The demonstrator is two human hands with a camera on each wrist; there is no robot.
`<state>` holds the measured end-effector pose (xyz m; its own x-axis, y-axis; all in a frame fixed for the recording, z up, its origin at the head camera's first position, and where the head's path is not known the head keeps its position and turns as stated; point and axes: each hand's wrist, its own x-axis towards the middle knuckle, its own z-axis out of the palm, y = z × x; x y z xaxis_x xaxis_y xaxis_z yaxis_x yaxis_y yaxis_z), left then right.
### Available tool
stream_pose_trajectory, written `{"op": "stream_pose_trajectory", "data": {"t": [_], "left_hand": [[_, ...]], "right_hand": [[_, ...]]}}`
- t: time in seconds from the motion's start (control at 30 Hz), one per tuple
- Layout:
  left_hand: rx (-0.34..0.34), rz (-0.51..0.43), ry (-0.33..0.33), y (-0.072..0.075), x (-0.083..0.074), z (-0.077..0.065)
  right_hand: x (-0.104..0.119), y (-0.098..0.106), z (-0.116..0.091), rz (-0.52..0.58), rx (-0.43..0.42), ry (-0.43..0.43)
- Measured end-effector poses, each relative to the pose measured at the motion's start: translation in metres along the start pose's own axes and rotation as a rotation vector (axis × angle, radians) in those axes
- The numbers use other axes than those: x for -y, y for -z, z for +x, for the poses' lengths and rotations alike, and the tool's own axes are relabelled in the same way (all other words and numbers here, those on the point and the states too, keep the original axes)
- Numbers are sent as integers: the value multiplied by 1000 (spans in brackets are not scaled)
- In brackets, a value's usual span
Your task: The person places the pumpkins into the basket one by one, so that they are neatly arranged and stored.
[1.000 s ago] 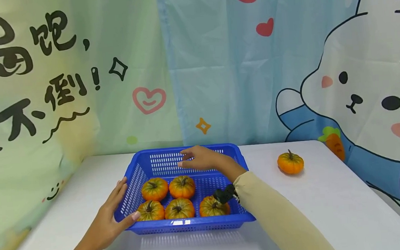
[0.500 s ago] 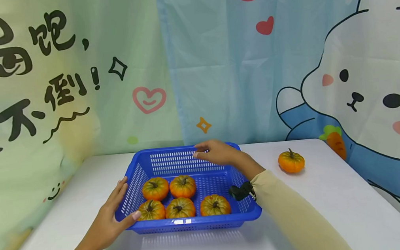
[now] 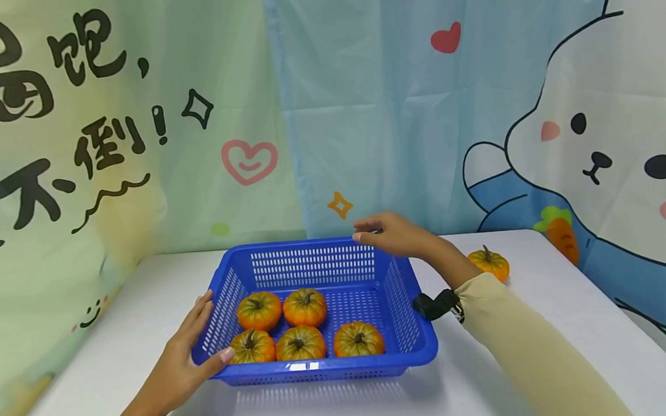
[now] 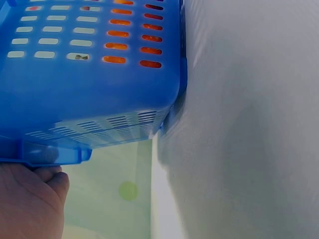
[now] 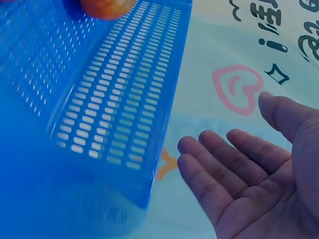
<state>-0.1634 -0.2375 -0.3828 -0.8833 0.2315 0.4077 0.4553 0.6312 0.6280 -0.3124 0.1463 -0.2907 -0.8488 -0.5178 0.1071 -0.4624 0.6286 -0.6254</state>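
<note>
My left hand [image 3: 174, 364] holds the left front corner of a blue plastic basket [image 3: 323, 365], its thumb over the rim and its fingers along the left side. In the left wrist view, the hand [image 4: 30, 199] shows against the rim's outside. Several small orange pumpkins lie in the basket: two behind, such as this pumpkin [image 3: 305, 307], and a front row ending in a separate pumpkin [image 3: 359, 339]. My right hand [image 3: 391, 234] hovers above the back right corner, fingers loosely extended and holding nothing; in the right wrist view its palm [image 5: 254, 194] is bare.
Another small pumpkin [image 3: 490, 263] sits on the white table [image 3: 563, 320] right of the basket, partly hidden by my right forearm. A printed curtain [image 3: 352, 153] with a rabbit hangs behind the table's back edge. A black band [image 3: 436, 304] is on my right wrist.
My right hand has moved right and up, from over the basket's middle to its back right corner. The left hand and the pumpkins in the basket stay in place.
</note>
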Motion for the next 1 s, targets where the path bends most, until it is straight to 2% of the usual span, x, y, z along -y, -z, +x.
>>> {"op": "stream_pose_trajectory", "data": {"t": [0.33,0.67,1.0], "left_hand": [[-4,3,13,2,0,0],[-4,-1,26,-1,-1,-1],[0,3,16,-1,-3,0]], "right_hand": [[-15,15,-21,15,-69,26],[-49,27,-51,12,-149,-95],[-77,39,-102,29,-298,-184]]}}
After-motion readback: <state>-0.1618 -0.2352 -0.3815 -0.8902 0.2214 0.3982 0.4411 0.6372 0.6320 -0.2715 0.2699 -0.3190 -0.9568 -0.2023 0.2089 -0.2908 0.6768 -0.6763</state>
